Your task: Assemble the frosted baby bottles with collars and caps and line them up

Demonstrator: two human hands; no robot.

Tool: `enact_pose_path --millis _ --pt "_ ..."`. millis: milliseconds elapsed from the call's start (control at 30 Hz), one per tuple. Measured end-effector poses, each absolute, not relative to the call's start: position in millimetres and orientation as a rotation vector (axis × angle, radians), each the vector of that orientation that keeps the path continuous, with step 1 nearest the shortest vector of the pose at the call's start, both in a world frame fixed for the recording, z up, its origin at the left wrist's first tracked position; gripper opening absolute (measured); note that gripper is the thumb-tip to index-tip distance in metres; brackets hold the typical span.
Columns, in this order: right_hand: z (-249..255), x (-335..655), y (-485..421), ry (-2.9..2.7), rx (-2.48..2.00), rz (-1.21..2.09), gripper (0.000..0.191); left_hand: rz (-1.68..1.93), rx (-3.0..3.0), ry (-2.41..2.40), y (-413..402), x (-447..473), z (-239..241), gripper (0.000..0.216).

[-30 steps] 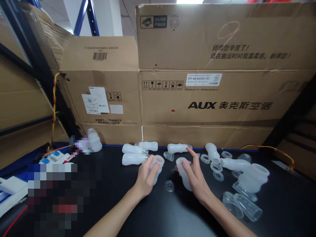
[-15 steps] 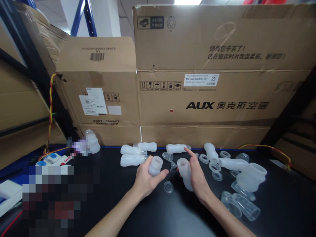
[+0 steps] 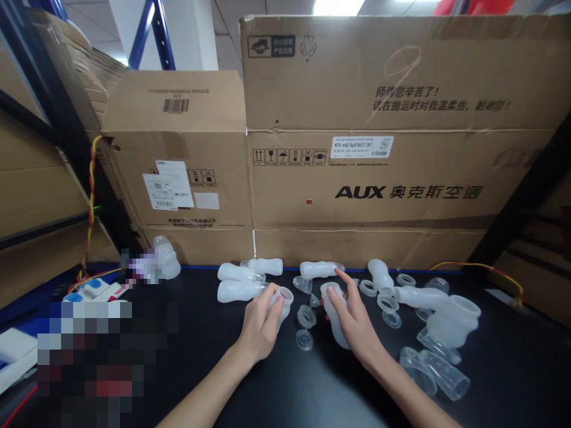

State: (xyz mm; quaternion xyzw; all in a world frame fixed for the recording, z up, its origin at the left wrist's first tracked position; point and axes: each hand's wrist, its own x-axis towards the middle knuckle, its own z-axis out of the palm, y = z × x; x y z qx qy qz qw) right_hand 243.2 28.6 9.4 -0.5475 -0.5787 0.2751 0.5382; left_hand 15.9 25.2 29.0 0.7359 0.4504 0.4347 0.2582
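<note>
My left hand (image 3: 261,321) is wrapped round a small translucent white bottle (image 3: 284,297) whose open mouth points up and right. My right hand (image 3: 353,318) grips a second translucent bottle (image 3: 334,315), its index finger stretched out over the bottle's mouth. Between the two hands a small clear ring-shaped part (image 3: 306,315) is tilted up on the black table (image 3: 285,386), and a clear round cap (image 3: 304,340) lies flat just in front of it.
Several more white bottles (image 3: 238,290) lie in a row behind my hands, with clear rings (image 3: 387,302) and larger clear cups (image 3: 452,321) to the right. Tall cardboard boxes (image 3: 357,178) wall off the back. A blurred patch covers the left of the table.
My left hand has turned the bottle and closed its fingers over the mouth. A clear ring-shaped part now shows between the hands. My right hand has kept its grip.
</note>
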Motion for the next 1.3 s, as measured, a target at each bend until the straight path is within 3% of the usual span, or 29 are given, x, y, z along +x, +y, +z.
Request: enact_pose_path --millis 333,467,567,733,867,967,1167,1300 --pt "33 261 24 -1.646 -1.938 0.152 0.06 1.17 1.969 1.273 25 17 23 0.032" --pt "47 265 20 -1.761 -2.04 -0.18 0.053 1.185 1.901 1.252 26 19 20 0.033" --pt "50 269 20 -1.746 -2.097 -0.238 0.057 1.19 1.884 1.227 27 20 17 0.035" --pt "45 280 26 -1.66 -2.077 -0.088 0.054 1.174 1.845 1.226 29 19 14 0.039" --pt "43 278 25 -1.591 -1.621 0.064 0.053 1.194 1.754 1.179 31 21 11 0.039" --pt "44 261 13 -1.482 -1.221 0.396 0.051 1.239 1.675 1.142 33 24 11 0.039" --pt "24 200 -19 -1.345 -0.77 1.349 0.073 1.424 1.677 1.261 41 23 12 0.033" --pt "11 175 -18 -1.523 -0.94 1.262 0.051 1.408 1.693 1.572 47 16 15 0.036"
